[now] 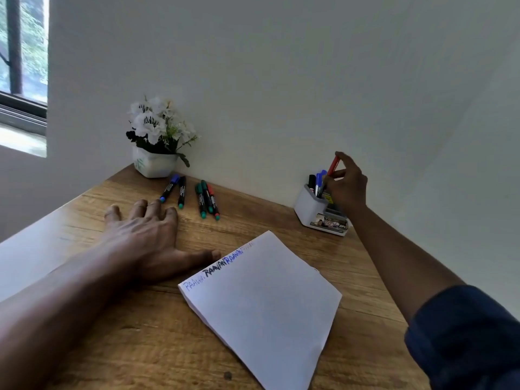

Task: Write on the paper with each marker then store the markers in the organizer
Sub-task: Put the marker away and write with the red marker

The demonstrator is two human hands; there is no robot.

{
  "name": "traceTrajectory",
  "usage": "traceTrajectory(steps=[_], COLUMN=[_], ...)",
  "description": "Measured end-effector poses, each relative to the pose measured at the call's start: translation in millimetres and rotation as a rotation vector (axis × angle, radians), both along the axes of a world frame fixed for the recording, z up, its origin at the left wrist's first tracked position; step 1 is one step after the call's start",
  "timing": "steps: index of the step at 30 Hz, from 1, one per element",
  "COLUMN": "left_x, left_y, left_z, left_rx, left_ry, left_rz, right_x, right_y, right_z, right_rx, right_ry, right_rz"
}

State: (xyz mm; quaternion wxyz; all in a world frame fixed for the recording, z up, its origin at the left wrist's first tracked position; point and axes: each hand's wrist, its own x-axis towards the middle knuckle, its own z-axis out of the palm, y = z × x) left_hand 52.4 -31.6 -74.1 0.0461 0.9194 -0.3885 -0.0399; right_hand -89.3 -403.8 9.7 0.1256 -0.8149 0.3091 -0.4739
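A white stack of paper (264, 299) lies on the wooden desk with words in blue and black along its top edge. My right hand (347, 184) pinches a red-capped marker (331, 169), its lower end inside the white organizer (309, 208) at the back right. The organizer holds a black marker and blue markers. My left hand (146, 237) rests flat on the desk, left of the paper, fingers spread. Beyond it lie several loose markers: a blue-capped one (169, 188), a black one (182, 191), two green ones (203, 199) and a red one (213, 201).
A white pot of white flowers (157, 136) stands in the back corner against the wall. A window (22, 66) is at the far left. The wooden desk (140, 347) runs up to the wall behind the organizer.
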Motion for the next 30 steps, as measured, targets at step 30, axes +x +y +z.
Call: traceTrajectory(steps=[30], left_x=[4.3], left_y=[-2.4], left_z=[-1.2], left_rx=[0.010], left_ry=[0.020], left_rz=[-0.011], right_x=[124.6], right_y=[136.2], right_z=[-50.1], right_rx=[0.174], right_ry=[0.424], right_rz=[0.381])
